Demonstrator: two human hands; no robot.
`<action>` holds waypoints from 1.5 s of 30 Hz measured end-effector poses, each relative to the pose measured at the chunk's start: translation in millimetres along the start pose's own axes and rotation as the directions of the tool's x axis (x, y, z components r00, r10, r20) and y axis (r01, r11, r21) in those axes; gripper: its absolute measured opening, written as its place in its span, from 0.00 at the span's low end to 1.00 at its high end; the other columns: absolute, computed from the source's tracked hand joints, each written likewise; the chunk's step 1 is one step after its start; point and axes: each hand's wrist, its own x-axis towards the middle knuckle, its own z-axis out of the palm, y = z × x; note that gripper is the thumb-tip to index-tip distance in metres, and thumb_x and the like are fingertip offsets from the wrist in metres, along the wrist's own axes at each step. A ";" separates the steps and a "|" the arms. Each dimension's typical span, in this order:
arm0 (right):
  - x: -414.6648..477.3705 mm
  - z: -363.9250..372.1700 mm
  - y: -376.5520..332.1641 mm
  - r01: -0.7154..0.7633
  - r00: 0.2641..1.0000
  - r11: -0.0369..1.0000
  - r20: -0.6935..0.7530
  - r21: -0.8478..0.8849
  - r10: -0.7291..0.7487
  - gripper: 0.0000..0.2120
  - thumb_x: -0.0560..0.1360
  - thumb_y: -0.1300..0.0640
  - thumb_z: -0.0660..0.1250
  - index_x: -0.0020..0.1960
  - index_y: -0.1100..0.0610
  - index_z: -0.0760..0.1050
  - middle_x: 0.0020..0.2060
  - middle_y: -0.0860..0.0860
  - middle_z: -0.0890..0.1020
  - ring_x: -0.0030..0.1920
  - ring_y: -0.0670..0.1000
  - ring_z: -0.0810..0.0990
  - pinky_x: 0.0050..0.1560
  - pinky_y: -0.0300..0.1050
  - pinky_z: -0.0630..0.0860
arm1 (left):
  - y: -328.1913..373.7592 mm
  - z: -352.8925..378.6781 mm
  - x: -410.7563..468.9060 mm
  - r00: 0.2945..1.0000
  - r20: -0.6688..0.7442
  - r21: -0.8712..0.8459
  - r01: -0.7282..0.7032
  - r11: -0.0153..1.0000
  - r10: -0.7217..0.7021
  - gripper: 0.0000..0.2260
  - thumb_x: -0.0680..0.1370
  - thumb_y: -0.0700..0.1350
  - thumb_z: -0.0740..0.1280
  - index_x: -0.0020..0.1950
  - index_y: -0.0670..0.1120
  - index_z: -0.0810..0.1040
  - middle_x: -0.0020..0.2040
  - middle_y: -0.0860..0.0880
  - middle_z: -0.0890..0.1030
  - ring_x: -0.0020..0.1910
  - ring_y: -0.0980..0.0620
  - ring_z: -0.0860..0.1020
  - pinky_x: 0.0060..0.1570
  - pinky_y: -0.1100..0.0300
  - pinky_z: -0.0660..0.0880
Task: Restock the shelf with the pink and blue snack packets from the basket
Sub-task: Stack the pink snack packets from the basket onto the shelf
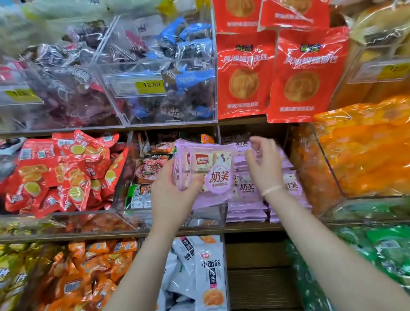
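Note:
My left hand [170,185] grips a bundle of pink snack packets [209,170] by its left edge and holds it up in front of the middle shelf. My right hand [264,163] hovers just right of the bundle with its fingers curled and apart, in front of the shelf slot; I cannot see anything held in it. Behind and below it, more pink packets [249,201] lie stacked in that slot. No blue packets of the task and no basket are in view.
A clear acrylic divider [329,166] bounds the pink slot on the right, with orange bags [384,149] beyond. Red hanging bags [281,68] overhang the slot from above. Brown and green packets [146,172] fill the bin to the left. An empty dark gap [259,272] lies below.

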 end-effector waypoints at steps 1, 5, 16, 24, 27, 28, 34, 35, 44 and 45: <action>-19.1 -2.1 -9.4 0.023 0.999 0.985 0.026 0.168 -0.028 0.08 0.77 0.52 0.60 0.54 0.50 0.74 0.50 0.48 0.76 0.50 0.43 0.75 0.54 0.42 0.74 | 0.1 0.2 0.6 1.000 0.003 0.006 -0.002 1.000 0.002 0.11 0.66 0.59 0.65 0.48 0.63 0.73 0.43 0.58 0.81 0.42 0.62 0.78 0.40 0.70 0.71; -72.1 -1.7 -34.4 -0.013 0.952 0.923 0.288 0.384 -0.106 0.10 0.71 0.42 0.64 0.48 0.47 0.75 0.46 0.50 0.79 0.45 0.41 0.76 0.43 0.32 0.72 | 2.5 0.2 1.0 1.000 0.013 0.014 0.001 1.000 -0.001 0.12 0.69 0.53 0.68 0.51 0.59 0.74 0.44 0.59 0.81 0.42 0.64 0.78 0.39 0.73 0.70; -64.7 -18.0 -9.2 -0.453 0.890 0.538 0.319 0.711 0.327 0.10 0.75 0.55 0.67 0.55 0.54 0.75 0.52 0.49 0.82 0.39 0.48 0.83 0.32 0.39 0.78 | -4.2 4.5 2.1 0.999 -0.008 0.104 0.050 0.993 -0.049 0.17 0.69 0.60 0.72 0.53 0.54 0.77 0.46 0.57 0.81 0.46 0.58 0.78 0.45 0.60 0.74; -11.3 -43.7 42.9 -0.579 0.743 0.551 0.111 0.601 0.660 0.09 0.74 0.49 0.68 0.47 0.55 0.76 0.41 0.51 0.83 0.25 0.44 0.75 0.27 0.36 0.74 | -4.2 5.4 2.4 1.000 -0.023 0.170 -0.013 0.985 0.017 0.08 0.72 0.53 0.72 0.47 0.57 0.74 0.40 0.60 0.78 0.42 0.67 0.75 0.36 0.76 0.66; 12.3 -42.1 45.6 -0.581 0.730 0.517 0.122 0.629 0.672 0.10 0.73 0.52 0.69 0.51 0.56 0.78 0.35 0.50 0.81 0.26 0.45 0.74 0.26 0.34 0.74 | -5.0 4.5 2.4 1.000 -0.005 0.170 -0.020 0.985 0.022 0.10 0.73 0.53 0.71 0.50 0.55 0.74 0.41 0.59 0.79 0.43 0.66 0.75 0.37 0.76 0.66; 17.8 -40.8 46.7 -0.581 0.726 0.492 0.139 0.648 0.674 0.11 0.73 0.54 0.69 0.54 0.57 0.77 0.34 0.51 0.80 0.28 0.46 0.75 0.27 0.35 0.75 | -5.3 4.5 2.2 1.000 -0.007 0.171 -0.023 0.985 0.025 0.10 0.73 0.53 0.71 0.49 0.55 0.74 0.41 0.59 0.78 0.42 0.67 0.75 0.37 0.76 0.66; 23.3 -29.8 52.2 -0.533 0.673 0.296 0.185 0.793 0.716 0.25 0.75 0.65 0.64 0.71 0.60 0.62 0.58 0.60 0.77 0.55 0.53 0.80 0.52 0.43 0.73 | -5.0 5.0 1.9 0.999 -0.015 0.174 -0.040 0.984 0.043 0.09 0.73 0.53 0.71 0.48 0.57 0.73 0.40 0.60 0.77 0.41 0.68 0.74 0.36 0.76 0.66; 21.4 -27.6 53.1 -0.511 0.672 0.268 0.184 0.817 0.718 0.26 0.76 0.67 0.62 0.72 0.59 0.60 0.61 0.61 0.75 0.58 0.55 0.78 0.55 0.44 0.72 | -4.9 4.8 1.8 0.998 -0.015 0.173 -0.050 0.984 0.053 0.09 0.73 0.53 0.71 0.48 0.56 0.73 0.39 0.59 0.77 0.40 0.68 0.73 0.35 0.76 0.65; -8.2 -41.5 42.7 -0.547 0.835 0.830 0.001 0.110 0.550 0.31 0.77 0.62 0.59 0.76 0.59 0.50 0.72 0.57 0.62 0.64 0.57 0.71 0.62 0.55 0.72 | -4.3 4.7 1.9 0.999 0.005 0.172 -0.047 0.984 0.047 0.09 0.73 0.54 0.71 0.49 0.58 0.73 0.43 0.58 0.79 0.43 0.63 0.75 0.37 0.74 0.67; -15.0 -44.0 36.5 -0.503 0.864 0.863 0.013 0.051 0.503 0.30 0.77 0.62 0.60 0.76 0.59 0.51 0.73 0.57 0.61 0.68 0.58 0.68 0.67 0.55 0.68 | -4.8 4.9 1.9 0.999 0.005 0.169 -0.047 0.984 0.047 0.09 0.73 0.54 0.71 0.49 0.57 0.74 0.44 0.57 0.79 0.43 0.62 0.76 0.38 0.71 0.68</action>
